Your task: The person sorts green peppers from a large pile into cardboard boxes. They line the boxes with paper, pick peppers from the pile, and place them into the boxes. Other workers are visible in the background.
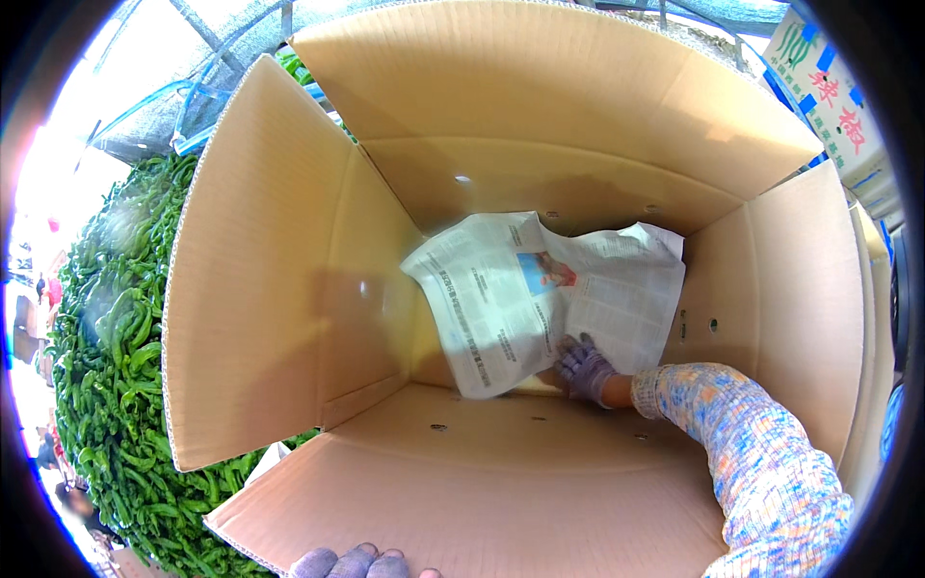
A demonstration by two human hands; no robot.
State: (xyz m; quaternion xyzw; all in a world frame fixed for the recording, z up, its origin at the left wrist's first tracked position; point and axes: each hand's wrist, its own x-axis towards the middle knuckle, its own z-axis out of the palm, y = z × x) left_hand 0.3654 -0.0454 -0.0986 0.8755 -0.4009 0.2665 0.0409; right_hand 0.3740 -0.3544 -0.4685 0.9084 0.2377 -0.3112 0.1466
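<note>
A deep cardboard box stands before me with its flaps raised. Inside it lies a creased sheet of newspaper, its edges curling up near the walls. My right hand, in a thin purple-grey glove, reaches into the box and touches the lower edge of the newspaper, fingers spread. The sleeve on that arm is multicoloured knit. My left hand, in a similar glove with bare fingertips, is at the near flap's outer edge; only its fingers show, and whether it grips the cardboard cannot be told.
A big heap of green peppers lies left of the box, partly behind its flaps. A printed carton stands at the upper right. Blue straps or tubing and dark netting show behind the box.
</note>
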